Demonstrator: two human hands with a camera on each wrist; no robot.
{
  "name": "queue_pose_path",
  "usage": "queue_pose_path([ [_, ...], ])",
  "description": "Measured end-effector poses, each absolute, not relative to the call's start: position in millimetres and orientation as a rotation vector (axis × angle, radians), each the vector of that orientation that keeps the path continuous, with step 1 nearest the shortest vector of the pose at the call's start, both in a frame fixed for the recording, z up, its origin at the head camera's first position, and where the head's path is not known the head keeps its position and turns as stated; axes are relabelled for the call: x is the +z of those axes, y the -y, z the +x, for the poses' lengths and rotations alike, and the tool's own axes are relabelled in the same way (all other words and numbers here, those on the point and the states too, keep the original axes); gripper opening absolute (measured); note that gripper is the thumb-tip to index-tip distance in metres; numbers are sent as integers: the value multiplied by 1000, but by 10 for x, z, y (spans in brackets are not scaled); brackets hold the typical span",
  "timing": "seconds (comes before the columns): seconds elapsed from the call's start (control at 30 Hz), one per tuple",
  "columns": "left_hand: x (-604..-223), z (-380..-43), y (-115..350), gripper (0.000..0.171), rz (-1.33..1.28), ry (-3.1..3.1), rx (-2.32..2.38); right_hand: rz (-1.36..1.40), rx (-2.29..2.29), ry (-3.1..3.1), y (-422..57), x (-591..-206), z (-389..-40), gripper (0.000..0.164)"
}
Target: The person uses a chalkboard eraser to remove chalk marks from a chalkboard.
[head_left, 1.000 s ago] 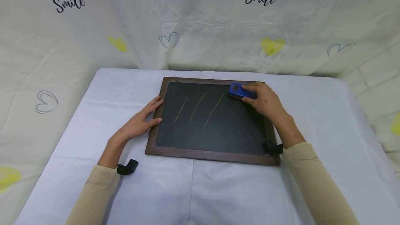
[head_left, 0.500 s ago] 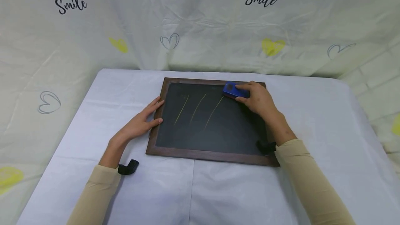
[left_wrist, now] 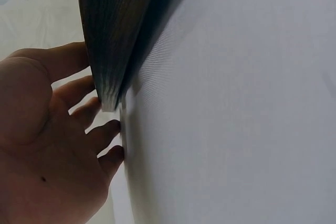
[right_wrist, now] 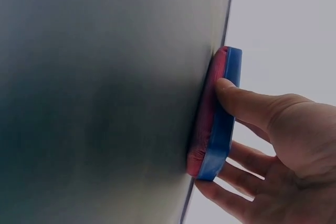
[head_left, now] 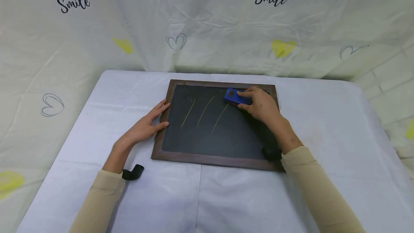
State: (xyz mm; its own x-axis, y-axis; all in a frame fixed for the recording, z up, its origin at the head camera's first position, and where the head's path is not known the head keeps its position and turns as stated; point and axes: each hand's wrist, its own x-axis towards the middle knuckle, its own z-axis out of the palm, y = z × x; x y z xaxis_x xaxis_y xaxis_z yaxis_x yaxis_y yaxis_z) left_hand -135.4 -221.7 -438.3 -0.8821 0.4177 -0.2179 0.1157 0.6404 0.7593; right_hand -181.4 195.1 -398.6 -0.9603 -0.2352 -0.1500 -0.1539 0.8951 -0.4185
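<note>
A chalkboard (head_left: 194, 143) with a dark wooden frame lies on the table. Three thin yellow chalk lines (head_left: 204, 111) slant across its left and middle part. My right hand (head_left: 263, 107) grips a blue board eraser (head_left: 233, 96) near the board's top edge, over the upper end of the rightmost line. In the right wrist view the eraser's red pad (right_wrist: 206, 124) faces the board, with the thumb on one side and fingers on the other. My left hand (head_left: 143, 128) rests with spread, extended fingers on the left side of the wooden frame (left_wrist: 113, 40).
A white cloth covers the table (head_left: 155, 197). Behind it hangs a pale curtain (head_left: 220, 21) printed with hearts and "Smile" lettering. A black wrist-worn piece (head_left: 133, 172) sticks out at the left cuff, and another (head_left: 271, 152) at the right, over the board's lower right corner.
My right hand has slid the eraser leftward along the upper part of the board, and it now covers the top of the rightmost chalk line. The left hand stays in place.
</note>
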Motion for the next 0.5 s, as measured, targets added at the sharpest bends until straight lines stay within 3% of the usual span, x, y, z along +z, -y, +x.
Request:
queue_pose_path([
  [0.5, -4389, -1359, 2212, 75, 419, -2498, 1106, -453, -557, -2805, -1669, -3961, -1484, 57],
])
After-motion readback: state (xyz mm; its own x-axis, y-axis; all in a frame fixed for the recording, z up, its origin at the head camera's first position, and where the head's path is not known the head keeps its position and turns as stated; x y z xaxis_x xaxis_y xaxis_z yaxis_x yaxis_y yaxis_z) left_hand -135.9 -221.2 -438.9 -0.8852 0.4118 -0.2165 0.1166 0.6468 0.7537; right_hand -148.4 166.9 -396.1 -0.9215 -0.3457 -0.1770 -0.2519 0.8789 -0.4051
